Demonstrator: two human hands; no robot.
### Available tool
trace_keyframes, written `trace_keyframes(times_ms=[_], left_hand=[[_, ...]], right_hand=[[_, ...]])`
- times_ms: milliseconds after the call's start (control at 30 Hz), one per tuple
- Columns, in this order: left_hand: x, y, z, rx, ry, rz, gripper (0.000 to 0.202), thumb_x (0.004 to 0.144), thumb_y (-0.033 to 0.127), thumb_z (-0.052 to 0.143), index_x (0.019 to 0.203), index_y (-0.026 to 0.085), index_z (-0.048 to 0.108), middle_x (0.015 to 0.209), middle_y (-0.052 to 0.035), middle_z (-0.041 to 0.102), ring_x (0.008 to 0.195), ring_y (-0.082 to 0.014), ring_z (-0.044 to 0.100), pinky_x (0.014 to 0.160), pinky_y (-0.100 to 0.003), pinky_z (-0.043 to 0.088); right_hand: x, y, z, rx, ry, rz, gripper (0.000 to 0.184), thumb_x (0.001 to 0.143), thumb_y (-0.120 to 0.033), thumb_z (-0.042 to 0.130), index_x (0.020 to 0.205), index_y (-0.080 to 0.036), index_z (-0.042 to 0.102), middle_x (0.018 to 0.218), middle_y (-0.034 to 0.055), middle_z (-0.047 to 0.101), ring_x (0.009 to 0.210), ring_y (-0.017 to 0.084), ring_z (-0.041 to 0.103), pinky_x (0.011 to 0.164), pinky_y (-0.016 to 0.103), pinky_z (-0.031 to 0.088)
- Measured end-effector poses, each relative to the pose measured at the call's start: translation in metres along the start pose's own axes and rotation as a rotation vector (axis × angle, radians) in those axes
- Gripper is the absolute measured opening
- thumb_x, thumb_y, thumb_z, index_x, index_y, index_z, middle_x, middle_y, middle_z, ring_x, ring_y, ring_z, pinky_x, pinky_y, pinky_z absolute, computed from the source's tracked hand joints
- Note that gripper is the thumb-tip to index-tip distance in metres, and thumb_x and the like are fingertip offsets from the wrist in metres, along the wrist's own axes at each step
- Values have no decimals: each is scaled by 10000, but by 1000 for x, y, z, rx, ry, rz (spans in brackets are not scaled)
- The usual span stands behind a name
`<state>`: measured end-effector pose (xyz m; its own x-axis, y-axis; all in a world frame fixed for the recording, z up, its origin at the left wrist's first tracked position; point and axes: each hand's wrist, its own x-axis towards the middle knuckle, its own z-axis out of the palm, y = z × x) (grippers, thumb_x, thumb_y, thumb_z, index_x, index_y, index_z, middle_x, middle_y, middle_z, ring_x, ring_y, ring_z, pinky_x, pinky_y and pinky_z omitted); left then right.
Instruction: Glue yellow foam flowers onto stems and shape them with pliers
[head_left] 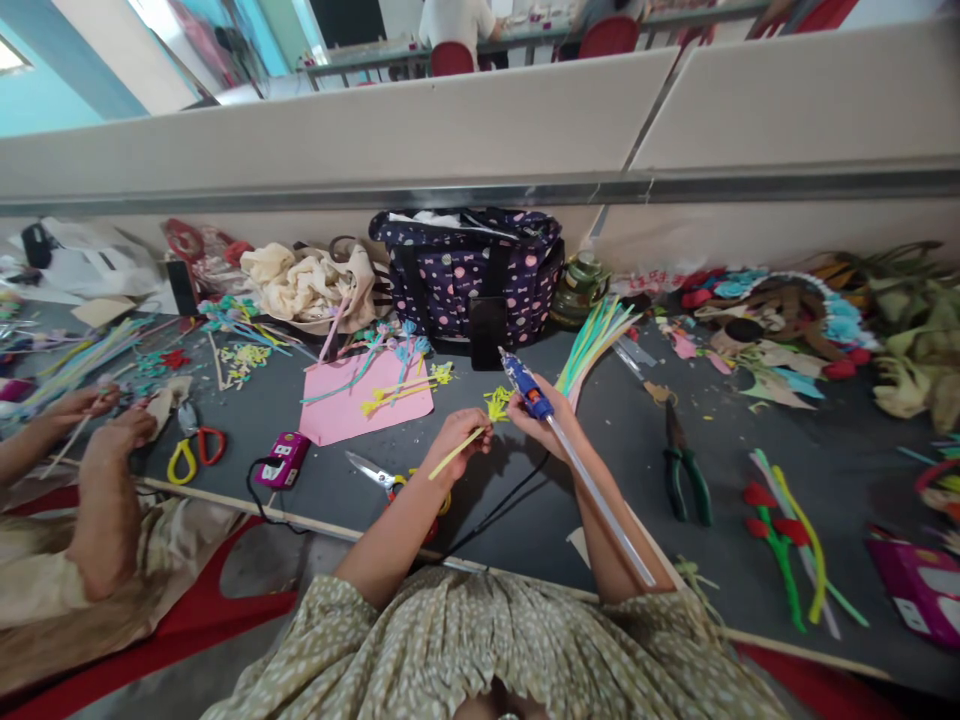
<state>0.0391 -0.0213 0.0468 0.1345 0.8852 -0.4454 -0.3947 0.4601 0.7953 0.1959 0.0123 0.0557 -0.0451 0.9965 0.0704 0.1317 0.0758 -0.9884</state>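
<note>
“On the dark tabletop point(731, 420), biggest first. Go.”

“Polka-dot bag point(450, 290) at the back, phone point(488, 335) upright against it. Pink sheet point(330, 408) nearer, left of the phone.”

“Anything done?”

“Yellow stems point(401, 393) with bunched ends lie on the sheet, blue flowery pieces point(411, 343) at its far edge. They look worked; can't confirm finished.”

“What's left?”

“Bundle of straight green and yellow stems point(592, 345) just beyond the right hand point(538, 420). Loose, seemingly unworked. Plenty there, so I'd log it mid-process.”

“Hands?”

“Near each other, not touching. Right is wrapped round a blue glue gun point(529, 390), nozzle pointing away from the wearer, long clear glue stick point(600, 505) trailing from its back over the forearm. Left hand point(459, 440) is curled, fingers pinching one thin yellow strip point(456, 454).”

“Strip joined to anything?”

“Not that I can see. One end juts toward the left forearm, the other is lost at the fingertips. My call: this piece is barely begun.”

“Glue on it?”

“Too small to tell.”

“Smallest?”

“Yellow bits point(497, 403), heaped on the table just past the hands. Loose, apparently unused.”
</note>
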Motion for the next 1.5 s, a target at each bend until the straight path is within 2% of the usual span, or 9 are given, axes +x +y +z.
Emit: trace_keyframes(times_ms=[167, 300, 467, 600, 867, 1133, 1500], left_hand=[[0, -1, -3, 28, -26, 8, 119, 622, 207, 614, 542, 165, 536, 525, 12, 510, 454, -98, 453, 440, -233, 376], [-1, 0, -2, 45, -18, 12, 116, 618, 207, 616, 547, 160, 538, 528, 16, 511, 462, -94, 455, 446, -229, 380], [-3, 1, 1, 60, -1, 50, 102, 600, 195, 604, 536, 154, 536, 520, 14, 509, 455, -91, 449, 439, -226, 373], [-3, 1, 2, 60, -10, 67, 92, 599, 189, 595, 536, 154, 537, 513, 16, 504, 448, -90, 445, 433, -224, 368], [-6, 3, 3, 61, 2, 65, 94, 576, 198, 604, 530, 156, 534, 502, 19, 498, 436, -87, 442, 427, -220, 362], [-10, 6, 5, 100, 20, 72, 94, 569, 202, 590, 505, 156, 538, 491, 16, 498, 424, -88, 437, 431, -228, 369], [-14, 5, 6, 131, 24, 82, 99, 581, 207, 583, 510, 165, 528, 483, 21, 497, 427, -88, 436, 440, -227, 364]], right_hand=[[-2, -2, -7, -154, -133, -179, 126, 716, -253, 612, 800, -216, 526, 685, -31, 539, 602, 143, 532, 600, 284, 455], [-6, -2, -12, -179, -179, -238, 138, 762, -275, 607, 870, -229, 535, 700, -29, 557, 592, 154, 548, 586, 278, 454], [-11, -7, -14, -283, -199, -245, 137, 806, -286, 588, 887, -230, 494, 717, -35, 542, 594, 141, 528, 607, 259, 436], [-13, -12, -14, -332, -220, -250, 168, 783, -240, 598, 870, -236, 454, 701, -46, 522, 602, 137, 507, 614, 241, 413], [-13, -12, -15, -369, -221, -241, 196, 732, -183, 579, 860, -242, 443, 694, -43, 527, 606, 147, 506, 600, 231, 388], [-15, -12, -16, -402, -248, -266, 168, 773, -175, 535, 869, -245, 417, 704, -35, 515, 611, 158, 514, 593, 234, 376], [-19, -19, -17, -392, -263, -275, 189, 750, -151, 539, 878, -240, 432, 718, -32, 520, 617, 154, 507, 596, 231, 366]])
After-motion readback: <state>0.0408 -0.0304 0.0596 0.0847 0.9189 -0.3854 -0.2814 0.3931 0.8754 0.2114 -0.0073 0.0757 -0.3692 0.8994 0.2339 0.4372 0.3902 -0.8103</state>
